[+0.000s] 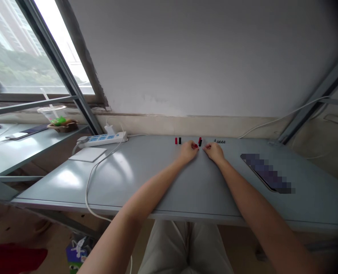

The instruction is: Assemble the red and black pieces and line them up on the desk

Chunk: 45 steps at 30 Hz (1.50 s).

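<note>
Head view of two bare hands at small parts on a grey-blue metal bench point(163, 182). The left hand point(188, 151) and right hand point(214, 151) lie palm down toward the far edge, forearms reaching in from the near edge, with the fingertips angled toward each other across a narrow gap. Just beyond that gap stands a red-and-black cylindrical piece point(200, 141), its exact contact with either hand too small to tell. A red speck point(196, 146) at the left fingertips may be a small part or a painted nail, so the left grip cannot be called clenched or released. The right grip appears loose, although this view does not settle it. Keeping the hands low on the bench, as shown, steadies the fingertips for parts of this size. Left of the hands, a red cylinder point(176, 140) and a black cylinder point(179, 140) stand side by side; to the right, a short row of dark pegs point(219, 141) lies near the far edge. Farther left are a white power strip point(102, 139) and a white square pad point(88, 154); at right lies a pixelated tablet point(267, 173).
</note>
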Motion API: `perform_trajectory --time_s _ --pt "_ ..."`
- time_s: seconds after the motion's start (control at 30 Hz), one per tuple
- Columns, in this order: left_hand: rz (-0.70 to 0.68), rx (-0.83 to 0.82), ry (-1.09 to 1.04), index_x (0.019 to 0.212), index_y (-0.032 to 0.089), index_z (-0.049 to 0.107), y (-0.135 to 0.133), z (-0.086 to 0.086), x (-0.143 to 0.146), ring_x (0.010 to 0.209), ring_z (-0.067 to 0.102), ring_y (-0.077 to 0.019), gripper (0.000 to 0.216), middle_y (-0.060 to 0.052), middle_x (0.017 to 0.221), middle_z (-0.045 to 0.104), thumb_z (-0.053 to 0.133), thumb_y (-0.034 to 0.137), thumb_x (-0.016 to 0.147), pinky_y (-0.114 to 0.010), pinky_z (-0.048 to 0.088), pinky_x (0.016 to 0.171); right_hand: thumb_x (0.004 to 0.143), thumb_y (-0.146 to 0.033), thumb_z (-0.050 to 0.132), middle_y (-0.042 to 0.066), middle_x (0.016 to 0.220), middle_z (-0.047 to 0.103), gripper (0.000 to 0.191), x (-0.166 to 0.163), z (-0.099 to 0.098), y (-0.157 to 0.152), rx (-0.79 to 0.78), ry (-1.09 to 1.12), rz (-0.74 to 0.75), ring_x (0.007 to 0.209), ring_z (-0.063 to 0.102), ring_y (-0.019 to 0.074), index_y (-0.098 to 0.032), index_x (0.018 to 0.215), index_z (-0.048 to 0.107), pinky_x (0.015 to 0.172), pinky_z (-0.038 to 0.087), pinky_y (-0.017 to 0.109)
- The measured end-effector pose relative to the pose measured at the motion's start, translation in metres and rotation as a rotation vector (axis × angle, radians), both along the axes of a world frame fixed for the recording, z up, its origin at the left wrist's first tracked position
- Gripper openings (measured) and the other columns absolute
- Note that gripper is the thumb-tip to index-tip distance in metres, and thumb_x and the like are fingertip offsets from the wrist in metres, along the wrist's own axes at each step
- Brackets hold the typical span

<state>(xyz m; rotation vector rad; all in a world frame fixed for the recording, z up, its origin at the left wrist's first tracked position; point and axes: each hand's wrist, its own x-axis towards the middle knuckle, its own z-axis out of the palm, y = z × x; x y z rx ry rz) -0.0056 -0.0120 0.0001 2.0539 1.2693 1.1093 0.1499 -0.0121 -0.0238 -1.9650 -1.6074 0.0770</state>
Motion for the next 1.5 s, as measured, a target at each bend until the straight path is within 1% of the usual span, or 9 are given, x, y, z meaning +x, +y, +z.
perform_trajectory --time_s 0.4,0.57,0.7,0.83,1.0,1.17,1.33,1.43,1.5 --pt "0.103 -0.015 0.12 0.07 0.015 0.06 0.027 -0.005 0.024 0.071 0.058 -0.0206 0.005 -0.011 0.075 0.064 0.055 0.016 0.069 -0.03 0.041 0.065 0.075 -0.035 0.055 0.011 0.078 0.067 0.024 0.002 -0.002 0.002 0.006 -0.021 0.026 0.075 0.061 0.0203 -0.016 0.079 0.069 0.064 0.043 0.028" --pt "0.101 -0.024 0.17 0.074 0.014 0.062 0.033 -0.015 0.034 0.073 0.059 -0.0208 0.01 -0.011 0.077 0.065 0.053 0.017 0.07 -0.031 0.043 0.067 0.075 -0.034 0.056 0.011 0.077 0.067 0.023 0.001 0.001 -0.001 -0.006 -0.029 0.02 0.076 0.061 0.0212 -0.016 0.081 0.07 0.065 0.043 0.028" --pt "0.097 -0.027 0.276 0.078 0.014 0.063 0.034 -0.019 0.038 0.079 0.059 -0.0207 0.014 -0.011 0.081 0.065 0.053 0.02 0.071 -0.031 0.044 0.072 0.075 -0.033 0.055 0.011 0.081 0.068 0.024 -0.001 0.004 -0.002 -0.042 -0.032 -0.001 0.08 0.062 0.0209 -0.017 0.085 0.07 0.066 0.043 0.027" --pt "0.097 -0.066 0.392 0.082 0.012 0.065 0.034 -0.015 0.04 0.086 0.058 -0.0227 0.019 -0.014 0.086 0.064 0.056 0.025 0.071 -0.032 0.044 0.075 0.076 -0.033 0.055 0.012 0.085 0.068 0.026 -0.001 0.003 -0.001 -0.058 -0.037 -0.012 0.083 0.061 0.0213 -0.017 0.088 0.07 0.068 0.043 0.027" --pt "0.131 -0.076 0.451 0.086 0.011 0.064 0.032 -0.01 0.043 0.089 0.058 -0.0246 0.022 -0.016 0.09 0.063 0.055 0.026 0.072 -0.033 0.044 0.075 0.076 -0.034 0.054 0.012 0.087 0.067 0.026 -0.001 0.001 0.001 -0.05 -0.05 -0.023 0.084 0.061 0.0221 -0.017 0.09 0.07 0.069 0.043 0.028" --pt "0.096 -0.043 0.521 0.091 0.012 0.062 0.014 0.002 0.031 0.095 0.056 -0.0243 0.021 -0.016 0.096 0.062 0.051 0.022 0.076 -0.032 0.043 0.079 0.076 -0.034 0.055 0.012 0.086 0.067 0.026 -0.001 0.0 0.002 -0.05 -0.043 -0.018 0.082 0.061 0.0213 -0.018 0.088 0.07 0.068 0.043 0.028" --pt "0.13 -0.049 0.592 0.115 0.01 0.047 -0.007 0.014 0.004 0.095 0.057 -0.0269 0.037 -0.019 0.103 0.059 0.043 0.019 0.08 -0.035 0.043 0.077 0.075 -0.034 0.056 0.011 0.084 0.067 0.025 -0.001 -0.001 0.002 -0.039 -0.028 -0.025 0.08 0.061 0.021 -0.018 0.086 0.07 0.067 0.043 0.028" --pt "0.194 -0.072 0.603 0.135 0.01 0.022 -0.011 0.015 -0.012 0.093 0.057 -0.0278 0.059 -0.019 0.103 0.059 0.042 0.017 0.08 -0.035 0.043 0.077 0.075 -0.034 0.055 0.011 0.083 0.067 0.025 -0.001 0.0 0.001 -0.038 -0.012 -0.015 0.079 0.061 0.0209 -0.018 0.087 0.07 0.066 0.043 0.028" --pt "0.246 -0.109 0.592 0.139 0.011 0.006 -0.01 0.013 -0.021 0.093 0.058 -0.0279 0.067 -0.019 0.102 0.06 0.039 0.016 0.081 -0.036 0.043 0.077 0.075 -0.034 0.056 0.011 0.083 0.067 0.025 -0.002 0.0 0.001 -0.039 -0.007 -0.014 0.079 0.061 0.0211 -0.018 0.087 0.07 0.066 0.043 0.029"
